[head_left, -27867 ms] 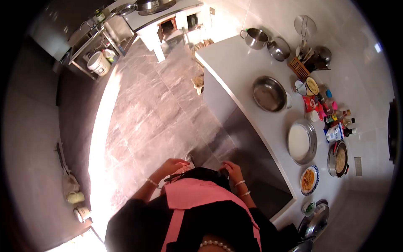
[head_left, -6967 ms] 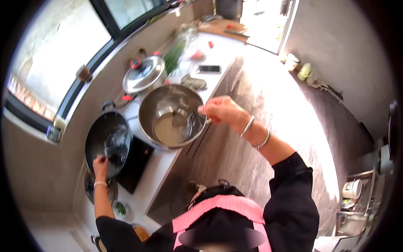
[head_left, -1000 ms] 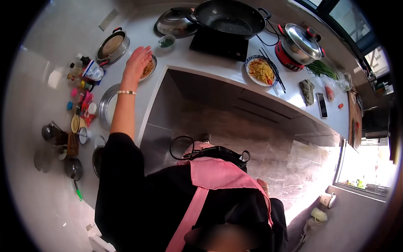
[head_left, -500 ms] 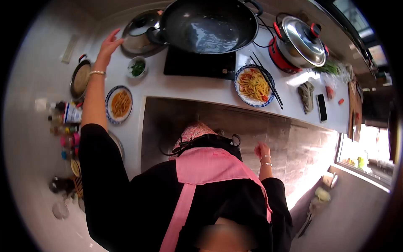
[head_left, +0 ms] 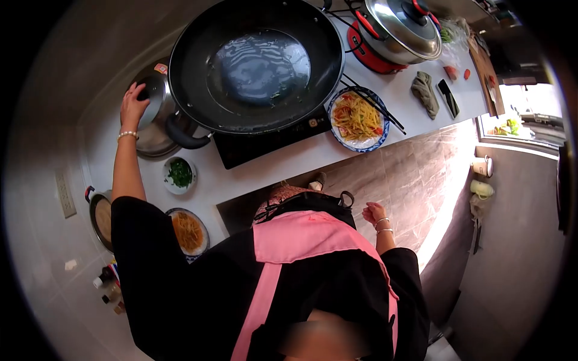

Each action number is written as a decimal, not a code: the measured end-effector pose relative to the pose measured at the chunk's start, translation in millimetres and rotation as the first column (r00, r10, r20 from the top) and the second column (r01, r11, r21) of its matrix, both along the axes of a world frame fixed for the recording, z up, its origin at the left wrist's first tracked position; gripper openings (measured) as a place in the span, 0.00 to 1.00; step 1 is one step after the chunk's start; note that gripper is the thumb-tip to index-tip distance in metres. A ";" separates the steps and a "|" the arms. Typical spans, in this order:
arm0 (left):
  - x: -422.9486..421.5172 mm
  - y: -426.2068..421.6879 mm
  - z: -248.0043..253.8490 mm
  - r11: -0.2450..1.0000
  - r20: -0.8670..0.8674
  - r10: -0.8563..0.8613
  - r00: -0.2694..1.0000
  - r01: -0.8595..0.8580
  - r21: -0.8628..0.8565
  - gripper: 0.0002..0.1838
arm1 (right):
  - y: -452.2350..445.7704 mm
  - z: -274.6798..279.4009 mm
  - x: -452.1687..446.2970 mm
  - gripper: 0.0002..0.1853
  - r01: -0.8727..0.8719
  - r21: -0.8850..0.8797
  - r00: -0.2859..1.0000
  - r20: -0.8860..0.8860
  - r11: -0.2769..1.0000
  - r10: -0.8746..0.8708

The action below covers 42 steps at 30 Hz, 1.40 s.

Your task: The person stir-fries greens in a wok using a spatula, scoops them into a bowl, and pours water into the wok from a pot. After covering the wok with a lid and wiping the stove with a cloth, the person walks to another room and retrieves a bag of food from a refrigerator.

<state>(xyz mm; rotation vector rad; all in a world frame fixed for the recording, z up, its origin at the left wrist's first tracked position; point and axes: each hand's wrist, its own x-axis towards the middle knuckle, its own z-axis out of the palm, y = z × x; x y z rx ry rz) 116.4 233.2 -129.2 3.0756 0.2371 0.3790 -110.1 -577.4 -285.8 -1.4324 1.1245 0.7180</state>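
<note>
My left hand is at the steel lid, its thumb and fingers bent round the dark knob. The lid rests on the counter, partly under the rim and side handle of a large black wok. Clear liquid and a few green bits lie in the wok, which sits over a black induction cooker. A small white bowl of chopped greens stands nearest to my left wrist. My right hand hangs beside my apron over the floor, fingers loosely bent and slightly apart, holding nothing.
Right of the wok, black chopsticks lie across a plate of shredded food. Beyond are a steel pot on a red base, a grey cloth and a phone. Another plate and a pan are at left.
My left hand has moved from beside the lid's edge onto its knob. The view has turned and shifted toward the wok. My right hand stays low at my side, its fingers looser.
</note>
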 end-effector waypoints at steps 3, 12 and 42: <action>-7.5 -4.2 20.7 0.982 -0.167 0.182 0.969 -0.189 -0.029 0.26 | -1.2 4.7 -20.0 0.11 0.092 -0.025 0.996 -0.015 0.995 -0.092; -5.5 21.0 74.2 0.972 0.090 0.237 0.967 -0.237 -0.009 0.19 | 9.4 -3.3 5.3 0.10 0.050 0.045 0.993 0.103 0.998 -0.055; 100.6 -283.9 198.1 0.766 0.192 -0.598 0.778 0.625 -0.148 0.18 | -30.2 -21.5 -103.1 0.10 0.442 0.139 0.893 0.027 0.886 -0.449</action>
